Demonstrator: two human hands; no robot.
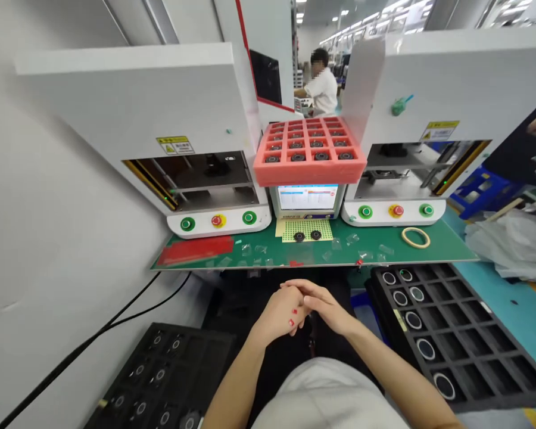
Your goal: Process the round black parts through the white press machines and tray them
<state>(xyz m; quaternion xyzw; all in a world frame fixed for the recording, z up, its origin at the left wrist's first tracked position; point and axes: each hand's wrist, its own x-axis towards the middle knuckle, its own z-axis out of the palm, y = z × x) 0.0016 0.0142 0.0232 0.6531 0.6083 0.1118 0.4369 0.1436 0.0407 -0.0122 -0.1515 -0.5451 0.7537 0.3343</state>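
Observation:
Below the bench edge, over my lap, my two hands rest together. Small red pieces stick to the back of my left hand (279, 313), whose fingers curl inward; its palm side is hidden. Stretched fingers of my right hand (324, 302) lie over the left one's knuckles and fingers. Nearest on the green bench (277, 253) are two black round parts (307, 236) on a yellow sheet with green dots (290, 229). A pink foam tray (310, 174) holding several black round parts sits above a small screen (307, 199).
White machines with push buttons stand left (217, 221) and right (397, 211). Black trays with ringed parts lie lower left (205, 348) and right (455, 310). A tape roll (415, 238), red strips (196, 249) and clear film scraps lie on the bench. Another person (324, 89) sits beyond.

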